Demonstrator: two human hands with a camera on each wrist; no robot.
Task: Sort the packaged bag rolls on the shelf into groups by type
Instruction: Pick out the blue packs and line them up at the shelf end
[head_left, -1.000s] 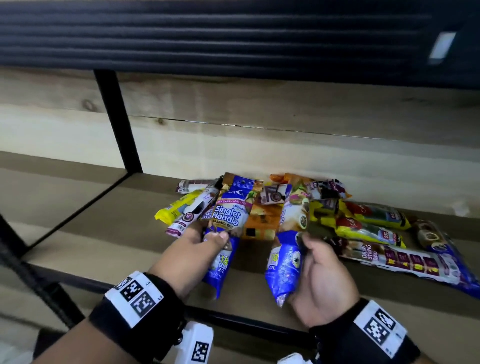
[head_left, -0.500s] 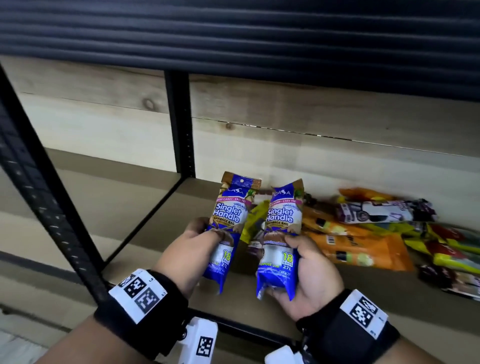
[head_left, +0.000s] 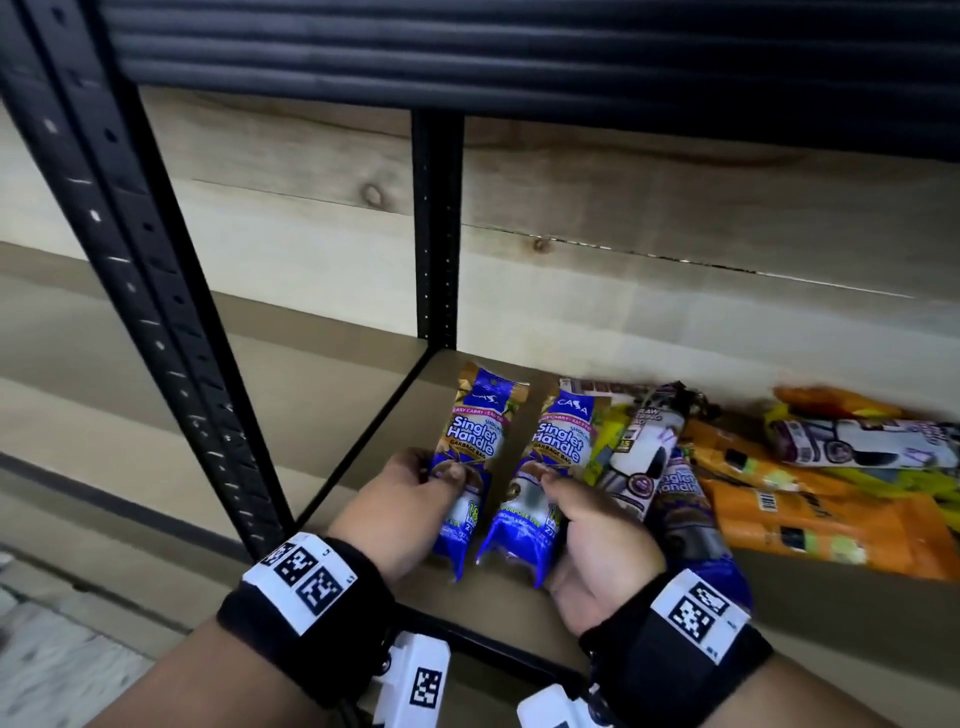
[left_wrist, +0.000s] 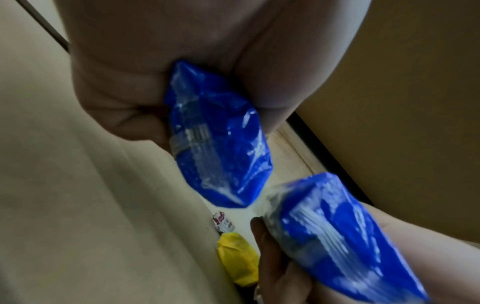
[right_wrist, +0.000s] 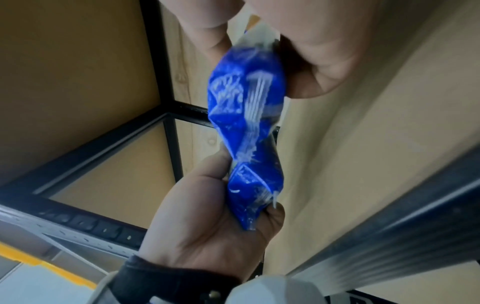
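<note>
Two alike blue "Singlet Handle" garbage-bag packs are held side by side at the left end of the shelf board (head_left: 400, 415). My left hand (head_left: 436, 467) grips the left blue pack (head_left: 475, 441) round its lower half, thumb on the front. My right hand (head_left: 561, 499) grips the right blue pack (head_left: 563, 447) the same way. In the left wrist view the left pack (left_wrist: 218, 139) sits in my curled fingers, with the right pack (left_wrist: 337, 236) beside it. The right wrist view shows the right pack (right_wrist: 246, 102) pinched above my left hand (right_wrist: 207, 216). Whether the packs touch the board is unclear.
The remaining pile lies to the right: a third blue Singlet pack (head_left: 685, 499), a white drawstring pack (head_left: 644, 447), a yellow-green pack (head_left: 608, 436), orange packs (head_left: 831, 525) and a white-purple pack (head_left: 862, 441). A black upright post (head_left: 436, 234) stands behind; another post (head_left: 156, 291) is at front left.
Both hands lifted the two blue packs out of the pile and carried them left, then lowered them toward the shelf's left end. The head view swung left with them.
</note>
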